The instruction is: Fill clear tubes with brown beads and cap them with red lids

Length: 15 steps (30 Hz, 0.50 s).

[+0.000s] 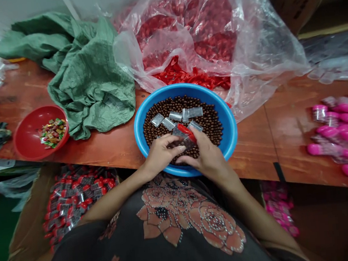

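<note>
I see a glossy blue plastic bowl full of smooth, shiny brown beads, with small clear plastic containers lying on them. The table looks like worn reddish wood, matt. A crinkled green woven sack and a filmy clear plastic bag sit behind.

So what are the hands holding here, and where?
Both hands, left hand and right hand, pinch a small clear container with a red cap over the blue bowl; exact finger placement unclear.
</note>
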Available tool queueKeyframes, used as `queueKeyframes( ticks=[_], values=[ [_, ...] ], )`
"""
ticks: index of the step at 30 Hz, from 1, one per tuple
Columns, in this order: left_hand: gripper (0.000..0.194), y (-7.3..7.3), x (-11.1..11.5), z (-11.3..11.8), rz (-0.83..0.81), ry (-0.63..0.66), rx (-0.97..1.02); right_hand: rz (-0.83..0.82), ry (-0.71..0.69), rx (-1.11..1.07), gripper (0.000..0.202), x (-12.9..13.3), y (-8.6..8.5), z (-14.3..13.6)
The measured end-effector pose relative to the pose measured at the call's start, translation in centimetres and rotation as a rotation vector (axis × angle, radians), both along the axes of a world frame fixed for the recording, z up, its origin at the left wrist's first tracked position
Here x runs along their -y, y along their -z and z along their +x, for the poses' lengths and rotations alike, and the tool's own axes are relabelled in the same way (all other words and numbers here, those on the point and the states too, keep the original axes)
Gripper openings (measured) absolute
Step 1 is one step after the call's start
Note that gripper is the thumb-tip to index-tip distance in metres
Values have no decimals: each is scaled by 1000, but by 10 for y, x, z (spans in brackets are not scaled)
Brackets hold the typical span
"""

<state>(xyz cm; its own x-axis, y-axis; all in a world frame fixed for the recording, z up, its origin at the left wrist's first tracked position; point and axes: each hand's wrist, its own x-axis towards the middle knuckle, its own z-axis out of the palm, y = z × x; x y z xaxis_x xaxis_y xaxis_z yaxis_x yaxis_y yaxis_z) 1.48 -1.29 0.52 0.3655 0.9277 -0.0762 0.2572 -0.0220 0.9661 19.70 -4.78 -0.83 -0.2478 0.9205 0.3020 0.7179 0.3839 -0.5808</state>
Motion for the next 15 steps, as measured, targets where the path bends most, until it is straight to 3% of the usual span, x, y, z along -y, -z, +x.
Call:
queueKeyframes(
  ticks=[3,10,15],
  values=[
    [22,2,3,2,-34,-40,29,112,9,71,86,-3,4,-4],
    [23,3,8,-3,-55,-54,73,250,-56,211,60,-14,11,2],
    [39,2,6,2,-326,-57,323,311,-73,176,64,-14,6,3]
  ],
)
